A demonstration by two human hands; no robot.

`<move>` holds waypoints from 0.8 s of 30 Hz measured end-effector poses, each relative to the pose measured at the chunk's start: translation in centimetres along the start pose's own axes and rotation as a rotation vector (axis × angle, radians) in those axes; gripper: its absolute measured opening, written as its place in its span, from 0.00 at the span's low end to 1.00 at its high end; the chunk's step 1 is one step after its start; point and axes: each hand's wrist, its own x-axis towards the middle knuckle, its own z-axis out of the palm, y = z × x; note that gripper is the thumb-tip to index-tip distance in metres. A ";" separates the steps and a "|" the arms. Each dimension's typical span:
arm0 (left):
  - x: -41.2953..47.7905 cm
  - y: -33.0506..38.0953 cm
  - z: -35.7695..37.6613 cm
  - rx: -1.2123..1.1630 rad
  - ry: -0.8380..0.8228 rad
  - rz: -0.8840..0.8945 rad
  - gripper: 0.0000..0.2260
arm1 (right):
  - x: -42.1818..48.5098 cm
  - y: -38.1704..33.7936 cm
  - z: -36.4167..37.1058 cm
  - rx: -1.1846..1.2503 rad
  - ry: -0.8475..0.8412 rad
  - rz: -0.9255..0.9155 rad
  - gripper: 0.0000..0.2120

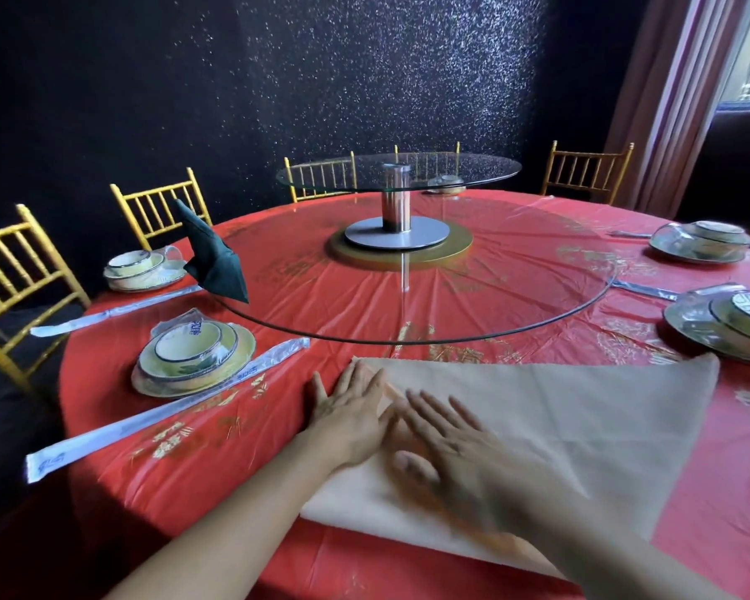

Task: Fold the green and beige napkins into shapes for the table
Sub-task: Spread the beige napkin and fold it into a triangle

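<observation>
A beige napkin [559,417] lies flat on the red tablecloth [217,482] in front of me, folded into a broad triangle with one corner pointing right. My left hand [347,409] rests palm down with fingers spread on the napkin's left edge. My right hand [442,443] lies flat on the cloth just beside it, blurred by motion. A dark green napkin [213,257] stands upright, folded into a pointed shape, on the rim of the glass turntable at the left.
A glass turntable [408,270] on a steel pedestal fills the table's middle. Wrapped place settings [195,352] [141,268] and wrapped chopsticks [157,409] sit at left; more wrapped dishes [728,326] at right. Gold chairs [14,270] ring the table.
</observation>
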 end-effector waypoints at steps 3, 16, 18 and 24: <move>0.1 -0.2 0.2 -0.001 0.005 0.012 0.26 | 0.6 -1.1 3.0 -0.105 0.037 -0.065 0.49; 0.0 0.0 0.2 -0.015 0.021 0.010 0.28 | -7.3 2.5 2.8 -0.205 0.203 0.180 0.41; 0.0 0.0 0.2 -0.017 0.021 0.010 0.28 | -5.5 1.2 2.1 -0.194 0.251 0.128 0.43; -0.1 0.1 0.2 -0.026 0.025 0.003 0.29 | -1.9 -0.9 4.2 -0.132 0.219 0.138 0.39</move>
